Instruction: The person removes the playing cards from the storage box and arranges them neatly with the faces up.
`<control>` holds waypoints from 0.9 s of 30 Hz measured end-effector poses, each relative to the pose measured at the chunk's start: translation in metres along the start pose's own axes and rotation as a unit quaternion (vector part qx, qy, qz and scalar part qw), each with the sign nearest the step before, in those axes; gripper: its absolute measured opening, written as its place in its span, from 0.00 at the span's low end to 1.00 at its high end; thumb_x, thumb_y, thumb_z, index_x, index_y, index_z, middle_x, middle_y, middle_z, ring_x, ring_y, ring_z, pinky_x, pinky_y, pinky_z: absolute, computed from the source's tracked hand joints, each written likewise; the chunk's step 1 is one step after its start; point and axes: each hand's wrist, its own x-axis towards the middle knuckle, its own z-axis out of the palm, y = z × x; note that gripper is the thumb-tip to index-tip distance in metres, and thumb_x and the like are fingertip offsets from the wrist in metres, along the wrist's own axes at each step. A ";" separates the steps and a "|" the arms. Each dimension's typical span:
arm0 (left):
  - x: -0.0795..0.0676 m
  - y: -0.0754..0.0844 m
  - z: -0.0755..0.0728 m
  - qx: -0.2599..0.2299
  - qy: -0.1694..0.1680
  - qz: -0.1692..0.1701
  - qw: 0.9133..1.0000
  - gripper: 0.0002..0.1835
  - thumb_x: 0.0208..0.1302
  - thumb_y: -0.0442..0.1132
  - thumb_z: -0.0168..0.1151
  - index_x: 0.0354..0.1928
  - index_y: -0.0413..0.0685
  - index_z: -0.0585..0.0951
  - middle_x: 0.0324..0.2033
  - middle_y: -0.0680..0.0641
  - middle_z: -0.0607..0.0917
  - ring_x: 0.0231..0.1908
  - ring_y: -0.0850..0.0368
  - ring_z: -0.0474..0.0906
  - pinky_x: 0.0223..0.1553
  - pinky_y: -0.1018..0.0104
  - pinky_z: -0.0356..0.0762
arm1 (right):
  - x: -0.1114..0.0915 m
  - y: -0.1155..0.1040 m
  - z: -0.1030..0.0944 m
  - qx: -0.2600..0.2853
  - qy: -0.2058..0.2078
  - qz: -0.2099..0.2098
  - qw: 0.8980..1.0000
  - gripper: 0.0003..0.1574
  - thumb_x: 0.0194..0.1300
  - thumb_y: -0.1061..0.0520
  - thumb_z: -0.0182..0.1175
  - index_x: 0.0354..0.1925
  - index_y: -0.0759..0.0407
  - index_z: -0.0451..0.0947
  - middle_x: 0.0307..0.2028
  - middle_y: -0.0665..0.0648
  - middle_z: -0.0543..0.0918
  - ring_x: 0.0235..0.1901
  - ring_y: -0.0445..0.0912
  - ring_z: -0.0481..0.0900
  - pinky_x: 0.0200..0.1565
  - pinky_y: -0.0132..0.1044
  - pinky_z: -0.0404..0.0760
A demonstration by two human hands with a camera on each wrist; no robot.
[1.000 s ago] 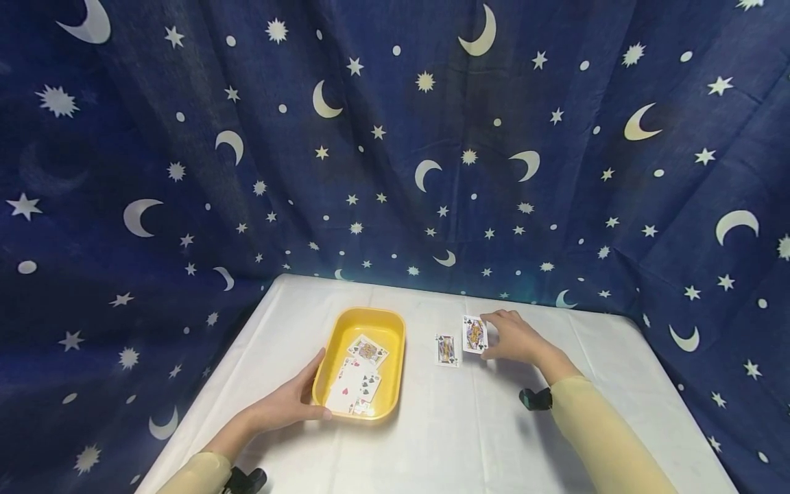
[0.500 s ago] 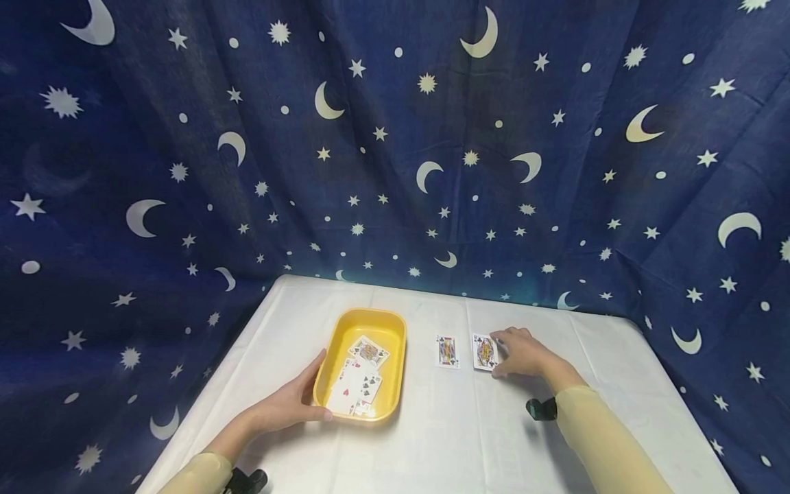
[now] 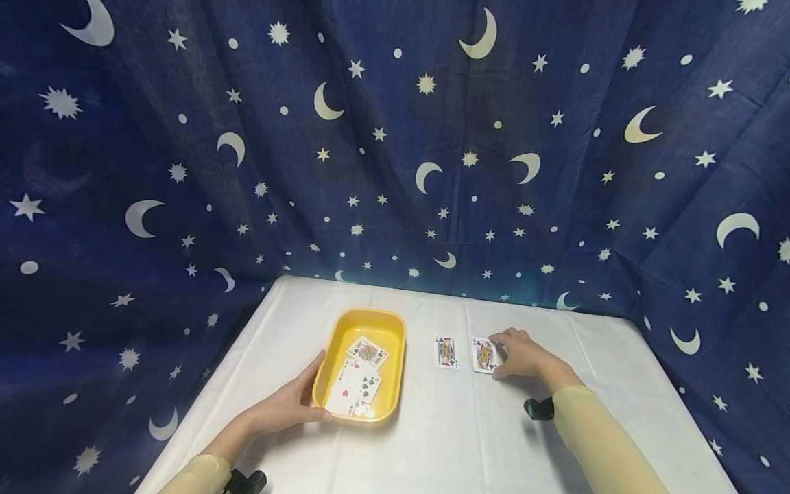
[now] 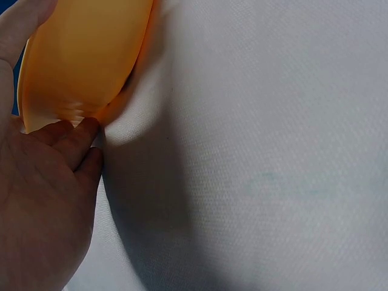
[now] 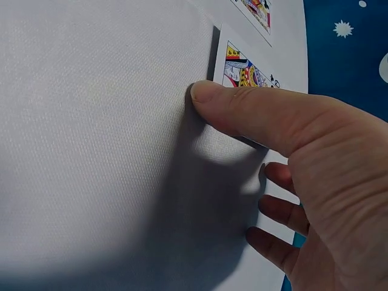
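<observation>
My left hand (image 3: 285,406) holds the left side and near corner of a yellow plastic tray (image 3: 402,357), its thumb at the near rim. In the left wrist view its fingers (image 4: 77,140) curl against the tray's outer wall. Several playing cards (image 3: 354,381) lie face up inside, overlapping. My right hand (image 3: 524,353) pinches a queen of clubs playing card (image 3: 484,354) by its right edge, thumb and index finger at its near and far corners. The card lies face up, close on the table. In the right wrist view the thumb (image 5: 242,106) covers part of its face; the other fingers hang loosely curled.
Another face card (image 3: 447,352) lies face up between the tray and the queen. A white cloth (image 3: 426,446) covers the table. A dark blue curtain (image 3: 395,171) with moons and stars hangs behind and at both sides.
My right hand has brought the queen of clubs down to the table, a little right and nearer to me, away from the other face card. The left hand and tray stay put.
</observation>
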 end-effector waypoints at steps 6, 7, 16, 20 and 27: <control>0.001 -0.001 0.000 0.002 0.000 0.002 1.000 0.62 0.44 0.51 0.74 0.72 0.68 0.36 0.71 0.58 0.40 0.69 0.58 0.41 0.65 0.58 0.46 | 0.000 -0.001 -0.001 -0.006 -0.002 0.004 1.000 0.55 0.35 0.43 0.76 0.62 0.54 0.68 0.58 0.61 0.67 0.58 0.58 0.61 0.58 0.61 0.62; 0.001 -0.001 0.000 0.004 0.001 0.003 1.000 0.62 0.44 0.52 0.74 0.72 0.68 0.36 0.71 0.58 0.40 0.69 0.58 0.42 0.65 0.57 0.46 | -0.001 -0.002 -0.002 -0.005 -0.002 0.005 1.000 0.55 0.34 0.43 0.76 0.62 0.54 0.69 0.57 0.61 0.67 0.58 0.58 0.61 0.58 0.60 0.62; -0.002 -0.005 0.001 0.012 0.005 0.005 1.000 0.62 0.45 0.53 0.73 0.72 0.67 0.36 0.72 0.55 0.40 0.69 0.54 0.43 0.65 0.53 0.47 | 0.001 -0.005 0.002 -0.011 -0.007 0.016 1.000 0.54 0.33 0.43 0.76 0.61 0.52 0.70 0.56 0.59 0.68 0.56 0.56 0.63 0.57 0.59 0.64; -0.001 -0.004 0.001 0.001 0.002 -0.012 1.000 0.63 0.44 0.52 0.74 0.71 0.71 0.36 0.71 0.61 0.40 0.69 0.60 0.42 0.65 0.58 0.46 | 0.004 -0.003 0.004 -0.010 -0.006 0.021 1.000 0.55 0.32 0.43 0.77 0.62 0.50 0.70 0.55 0.57 0.68 0.55 0.54 0.64 0.57 0.58 0.65; 0.001 -0.003 0.002 0.003 0.004 -0.002 1.000 0.62 0.45 0.51 0.73 0.72 0.68 0.37 0.72 0.55 0.40 0.69 0.54 0.42 0.66 0.53 0.46 | 0.004 0.000 0.004 -0.011 -0.005 0.023 1.000 0.56 0.31 0.43 0.77 0.62 0.51 0.70 0.54 0.56 0.69 0.54 0.53 0.64 0.57 0.58 0.65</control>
